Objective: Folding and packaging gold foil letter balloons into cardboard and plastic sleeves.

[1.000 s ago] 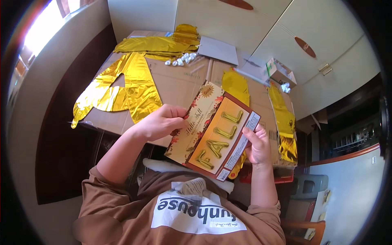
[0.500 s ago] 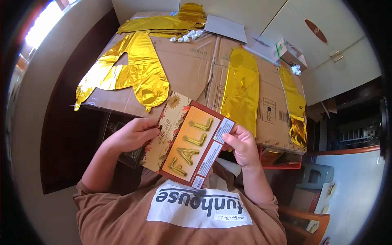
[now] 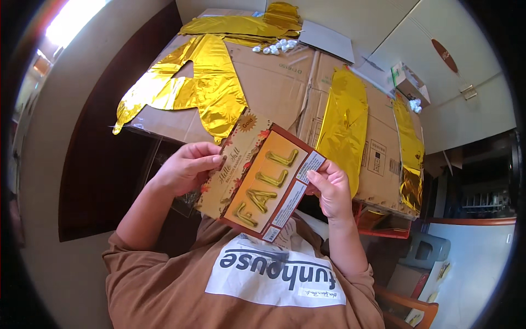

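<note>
I am pinching a flat orange package (image 3: 257, 178), printed with gold balloon letters and leaves, between my left hand (image 3: 186, 167) and right hand (image 3: 329, 189).

Left hand (image 3: 186, 167): fingertips hidden behind left edge of balloon package (image 3: 257, 178). Right hand (image 3: 329, 189): most fingers hidden behind package's right edge, thumb alone showing on front. Package covers near edge of cardboard-covered worktop (image 3: 274, 82) and tip of gold foil letter balloon (image 3: 192, 90). Small white pieces (image 3: 274, 46) on far side too small to identify. Narrow gold balloon (image 3: 411, 159) at right bent by lens, lower end lost in shadow. Dark shelves far right blurred, contents unreadable.
</note>
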Tool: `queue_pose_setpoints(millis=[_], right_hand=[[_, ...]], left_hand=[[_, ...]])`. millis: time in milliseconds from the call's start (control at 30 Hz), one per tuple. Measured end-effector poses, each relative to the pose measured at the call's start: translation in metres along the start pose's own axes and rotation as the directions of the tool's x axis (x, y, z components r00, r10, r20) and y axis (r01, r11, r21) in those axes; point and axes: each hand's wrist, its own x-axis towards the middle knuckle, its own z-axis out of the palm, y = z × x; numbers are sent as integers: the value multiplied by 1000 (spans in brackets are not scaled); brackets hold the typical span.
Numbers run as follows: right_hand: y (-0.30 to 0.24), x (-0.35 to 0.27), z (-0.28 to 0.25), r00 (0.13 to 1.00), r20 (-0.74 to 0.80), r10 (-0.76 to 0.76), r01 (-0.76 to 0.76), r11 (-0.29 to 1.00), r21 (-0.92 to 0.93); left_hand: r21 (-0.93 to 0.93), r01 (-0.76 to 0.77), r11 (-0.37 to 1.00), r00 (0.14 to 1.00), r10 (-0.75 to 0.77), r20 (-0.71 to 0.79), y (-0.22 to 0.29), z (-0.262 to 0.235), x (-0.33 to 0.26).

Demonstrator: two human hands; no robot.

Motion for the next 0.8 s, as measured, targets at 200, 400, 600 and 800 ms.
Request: queue_pose_setpoints(millis=[200,400,600,800], right_hand=[[10,-14,10,997,3,-71,71,997,-7],[12,-14,9,999,31,-43,42,998,41],[12,-9,4,992,129,-6,-13,988,152],[14,-14,11,974,222,33,-69,985,156]], left_hand=[[481,23,877,986,58,-153,1,-3,-21],[231,4,973,995,20,-103,-5,-28,-23],[-172,26,985,999,-20,38,-26,-28,-18],[-208,29,978,988,4,155,-34,-28,-10]])
